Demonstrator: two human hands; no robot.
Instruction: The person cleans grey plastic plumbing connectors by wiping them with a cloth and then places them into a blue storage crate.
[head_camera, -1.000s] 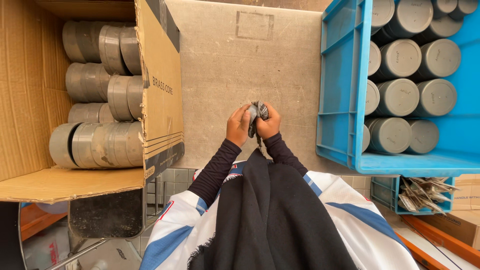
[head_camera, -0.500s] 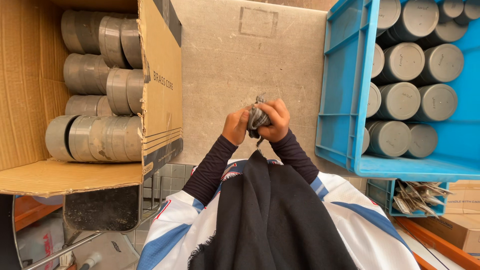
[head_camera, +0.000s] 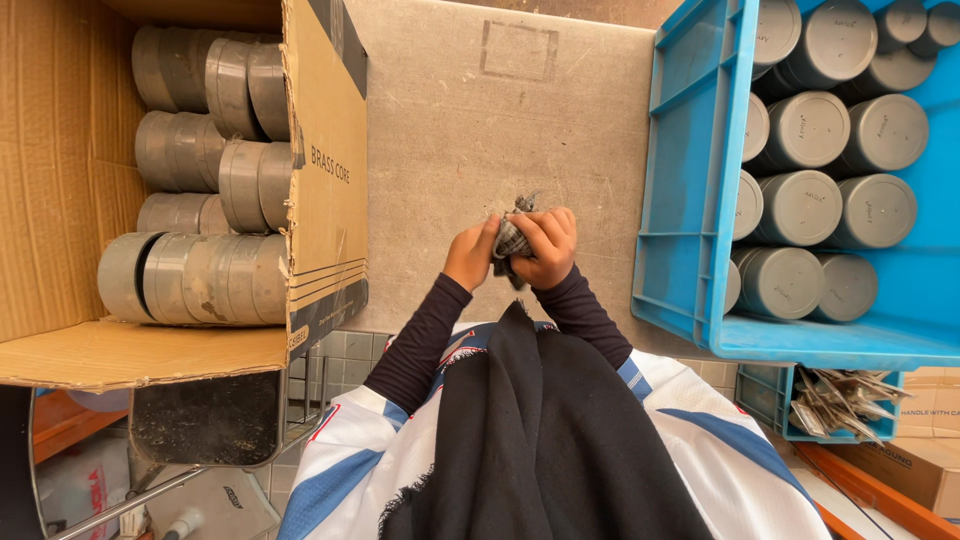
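Both of my hands meet over the near edge of a grey metal table (head_camera: 500, 120). My left hand (head_camera: 472, 252) and my right hand (head_camera: 547, 246) are closed together on a small crumpled grey checked cloth (head_camera: 512, 237). A bit of the cloth sticks up above my fingers. Whether something is wrapped inside the cloth is hidden. Dark sleeves cover my forearms.
A cardboard box (head_camera: 320, 190) on the left lies open and holds several grey metal cylinders (head_camera: 190, 275) stacked on their sides. On the right, a blue plastic crate (head_camera: 690, 200) holds several upright grey cylinders (head_camera: 800, 205). Below it, a smaller blue bin (head_camera: 775, 395) holds metal strips.
My hands have shifted slightly lower and closed more tightly around the cloth, which now looks more bunched between my fingers.
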